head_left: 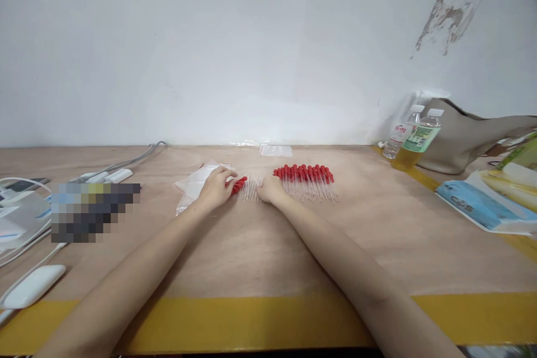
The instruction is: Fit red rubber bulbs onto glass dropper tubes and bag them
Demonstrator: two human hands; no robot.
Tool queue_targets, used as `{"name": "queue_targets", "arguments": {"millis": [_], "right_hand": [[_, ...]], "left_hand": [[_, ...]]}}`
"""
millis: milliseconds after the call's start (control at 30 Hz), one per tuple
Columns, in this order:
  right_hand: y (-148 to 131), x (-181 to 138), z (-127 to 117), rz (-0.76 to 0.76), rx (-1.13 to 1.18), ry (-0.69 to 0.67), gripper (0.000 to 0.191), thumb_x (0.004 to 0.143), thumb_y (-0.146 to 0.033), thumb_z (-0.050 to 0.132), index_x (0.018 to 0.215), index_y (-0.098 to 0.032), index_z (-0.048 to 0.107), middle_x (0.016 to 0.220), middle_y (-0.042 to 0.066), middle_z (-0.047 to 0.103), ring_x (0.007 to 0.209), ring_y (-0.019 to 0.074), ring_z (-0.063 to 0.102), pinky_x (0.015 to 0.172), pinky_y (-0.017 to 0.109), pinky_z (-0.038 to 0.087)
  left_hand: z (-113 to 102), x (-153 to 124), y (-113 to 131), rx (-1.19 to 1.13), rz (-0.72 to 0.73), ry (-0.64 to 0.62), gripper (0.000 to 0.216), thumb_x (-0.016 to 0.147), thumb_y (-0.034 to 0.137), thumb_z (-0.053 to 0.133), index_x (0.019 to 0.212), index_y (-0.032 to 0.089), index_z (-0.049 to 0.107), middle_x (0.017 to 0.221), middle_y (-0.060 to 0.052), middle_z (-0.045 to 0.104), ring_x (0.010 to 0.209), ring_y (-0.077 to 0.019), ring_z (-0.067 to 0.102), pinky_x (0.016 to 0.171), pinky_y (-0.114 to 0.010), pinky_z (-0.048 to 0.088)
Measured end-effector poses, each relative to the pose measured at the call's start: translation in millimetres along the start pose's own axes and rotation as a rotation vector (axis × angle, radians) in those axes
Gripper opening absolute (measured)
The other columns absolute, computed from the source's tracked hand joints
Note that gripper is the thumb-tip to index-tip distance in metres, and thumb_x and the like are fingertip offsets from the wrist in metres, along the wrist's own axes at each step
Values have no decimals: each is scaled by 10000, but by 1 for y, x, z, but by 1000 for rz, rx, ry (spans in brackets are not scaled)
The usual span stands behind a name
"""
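Observation:
My left hand [216, 187] is closed around the red bulbs of a small bunch of glass droppers [242, 186] lying on the wooden table [251, 246]. My right hand [271, 189] has its fingers curled against the clear tips of the same bunch. Just right of it lies a row of several more red-bulbed droppers [305, 180]. Clear plastic bags [193, 184] lie under and behind my left hand.
Another small clear bag [275, 150] lies by the wall. Two water bottles [413, 133] and a beige bag [465, 137] stand at the right, with a blue packet [476, 205] nearby. Cables and white chargers [33, 285] crowd the left. Yellow tape [260, 321] runs along the front edge.

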State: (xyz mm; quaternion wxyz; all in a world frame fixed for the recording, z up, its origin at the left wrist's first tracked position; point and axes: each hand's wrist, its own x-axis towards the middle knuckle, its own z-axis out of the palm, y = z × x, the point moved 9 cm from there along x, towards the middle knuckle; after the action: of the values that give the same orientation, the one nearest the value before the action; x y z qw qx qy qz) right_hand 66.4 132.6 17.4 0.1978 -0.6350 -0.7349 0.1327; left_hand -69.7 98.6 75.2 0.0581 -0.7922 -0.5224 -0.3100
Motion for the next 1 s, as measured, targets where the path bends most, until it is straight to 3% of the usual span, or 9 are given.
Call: {"name": "queue_targets", "arguments": {"millis": [133, 300, 400, 633, 733, 867, 1000], "right_hand": [[0, -8, -13, -16, -14, -1, 207, 759, -237, 479, 828, -94, 611, 871, 181, 625, 804, 239, 593, 624, 279, 422], [17, -35, -42, -59, -4, 17, 213, 822, -262, 412, 798, -110, 560, 841, 158, 617, 782, 211, 576, 602, 257, 387], [36, -58, -56, -155, 20, 36, 188, 847, -274, 385, 795, -141, 506, 801, 106, 604, 710, 159, 551, 584, 232, 362], [61, -103, -59, -472, -156, 13, 127, 831, -273, 424, 770, -171, 469, 782, 55, 557, 674, 139, 480, 576, 228, 319], [63, -110, -59, -509, -226, 28, 173, 831, -298, 433, 718, -170, 462, 752, 48, 555, 656, 138, 467, 570, 233, 307], [59, -112, -60, -547, -252, 52, 175, 831, -294, 446, 710, -169, 466, 756, 43, 561, 673, 140, 473, 586, 242, 307], [55, -114, -60, -582, -243, 56, 158, 822, -281, 464, 712, -168, 478, 760, 42, 563, 678, 140, 474, 598, 249, 320]], "left_hand": [[28, 25, 1, 62, 49, -200, 234, 775, 301, 467, 912, 181, 614, 943, -82, 554, 873, -215, 534, 793, -311, 390], [46, 40, 2, 76, 22, -256, 123, 663, 264, 591, 730, 176, 642, 720, -57, 579, 694, -198, 552, 682, -286, 403], [46, 42, 3, 62, -5, -232, 53, 642, 223, 599, 646, 177, 625, 643, -42, 580, 668, -191, 549, 652, -272, 399], [21, 28, 15, -87, -73, -41, 200, 765, 319, 484, 846, 167, 585, 819, -37, 603, 667, -144, 550, 662, -259, 413], [19, 13, 26, -178, -4, -11, 148, 762, 282, 501, 817, 168, 578, 787, -28, 584, 649, -136, 534, 653, -253, 416], [30, -5, 41, -146, 149, -45, 100, 774, 210, 485, 823, 162, 559, 813, -42, 548, 731, -159, 524, 685, -270, 416], [41, -14, 43, -92, 204, -69, 95, 793, 164, 452, 804, 158, 546, 814, -52, 544, 765, -176, 514, 701, -291, 413]]}}
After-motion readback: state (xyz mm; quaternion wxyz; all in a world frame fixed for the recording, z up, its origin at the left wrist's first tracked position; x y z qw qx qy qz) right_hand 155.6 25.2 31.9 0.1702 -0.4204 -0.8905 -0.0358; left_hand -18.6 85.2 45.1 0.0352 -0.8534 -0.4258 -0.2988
